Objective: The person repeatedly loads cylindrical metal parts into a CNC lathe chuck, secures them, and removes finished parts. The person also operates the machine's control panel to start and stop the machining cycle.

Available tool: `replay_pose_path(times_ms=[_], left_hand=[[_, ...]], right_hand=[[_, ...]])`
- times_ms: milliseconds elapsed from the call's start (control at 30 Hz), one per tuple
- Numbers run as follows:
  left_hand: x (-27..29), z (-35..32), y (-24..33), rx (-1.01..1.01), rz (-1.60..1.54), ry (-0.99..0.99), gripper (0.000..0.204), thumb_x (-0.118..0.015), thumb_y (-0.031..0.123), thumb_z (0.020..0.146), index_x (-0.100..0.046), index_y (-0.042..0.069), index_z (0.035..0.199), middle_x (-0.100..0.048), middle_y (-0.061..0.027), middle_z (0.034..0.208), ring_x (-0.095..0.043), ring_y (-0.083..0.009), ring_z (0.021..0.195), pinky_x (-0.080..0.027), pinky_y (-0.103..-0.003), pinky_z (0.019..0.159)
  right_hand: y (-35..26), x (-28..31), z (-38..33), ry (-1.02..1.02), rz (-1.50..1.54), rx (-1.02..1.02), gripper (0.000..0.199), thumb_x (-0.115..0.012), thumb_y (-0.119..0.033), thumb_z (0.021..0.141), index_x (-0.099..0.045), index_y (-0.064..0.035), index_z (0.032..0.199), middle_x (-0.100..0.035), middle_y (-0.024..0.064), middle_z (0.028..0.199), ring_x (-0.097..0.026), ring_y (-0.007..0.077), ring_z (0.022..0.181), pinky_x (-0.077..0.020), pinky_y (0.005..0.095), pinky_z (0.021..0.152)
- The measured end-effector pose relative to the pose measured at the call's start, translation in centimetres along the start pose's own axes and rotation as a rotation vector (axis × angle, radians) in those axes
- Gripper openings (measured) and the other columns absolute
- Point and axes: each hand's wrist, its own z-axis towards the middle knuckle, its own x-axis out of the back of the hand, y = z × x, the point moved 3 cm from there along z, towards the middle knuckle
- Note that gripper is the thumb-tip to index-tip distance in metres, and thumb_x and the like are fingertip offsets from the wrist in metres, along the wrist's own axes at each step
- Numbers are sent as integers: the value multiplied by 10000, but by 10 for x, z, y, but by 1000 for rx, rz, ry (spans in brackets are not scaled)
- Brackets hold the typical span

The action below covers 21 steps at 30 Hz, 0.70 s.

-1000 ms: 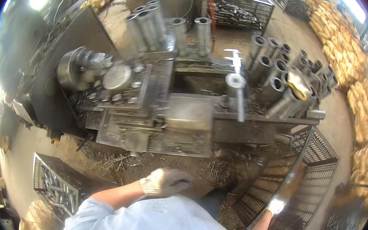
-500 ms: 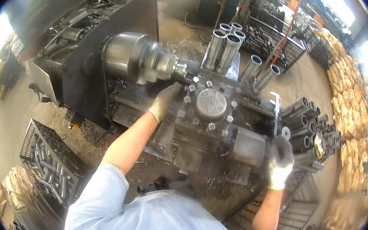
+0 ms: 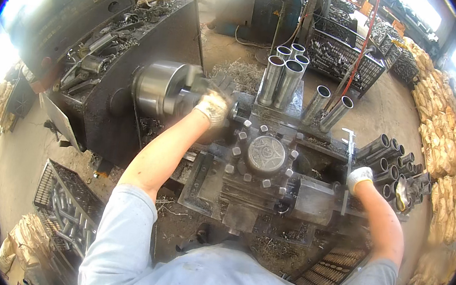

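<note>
In a white glove with dark fingers, my left hand reaches to the spindle side of a lathe. Its fingers stretch over the outer end of the work beside the metal chuck, and blur hides whether they touch it. A square tool post with a round cap and several bolts stands right of this hand. My right hand, also gloved, is at the machine's right end, beside a long caliper. Its fingers are mostly hidden, so any grip does not show.
Upright metal tubes stand on a plate behind the tool post, and more tubes lie stacked at right. A mesh crate of parts sits at lower left. Wire baskets are at the back; wrapped bundles line the right.
My left hand has moved up from beside the tool post to the end of the work. My right hand has shifted up from the machine's right end to beside the caliper. The view has shifted slightly.
</note>
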Motion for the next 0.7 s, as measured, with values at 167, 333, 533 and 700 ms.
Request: replay_pose_path(times_ms=[167,333,533,700], left_hand=[[-13,34,-5,1,-185,-282,670,-904,457,666,-780,80,1205,-758,-163,1313,-603,-310,1418,-368,-482,1255],[3,35,-4,-111,-174,-304,453,-835,444,758,-805,99,1048,-804,-180,1046,-794,-343,989,-629,-477,886],[3,18,3,-49,-164,-116,303,-718,296,880,-799,49,1036,-799,-201,1049,-781,-330,1024,-599,-451,931],[-4,14,2,-37,-197,65,326,-840,297,737,-752,96,977,-761,-137,1003,-746,-324,995,-581,-442,908]], right_hand=[[39,54,-36,479,336,-27,224,-700,-236,853,-830,-65,916,-793,214,938,-787,384,904,-628,484,820],[-14,167,-27,683,764,240,345,-697,-377,896,-802,-165,1148,-782,194,957,-763,388,936,-601,513,868],[-89,246,19,630,762,467,354,-729,-422,904,-803,-141,1106,-794,173,989,-769,381,964,-603,510,857],[-106,245,36,647,751,561,356,-731,-420,901,-805,-137,1105,-790,179,973,-761,397,958,-595,508,858]])
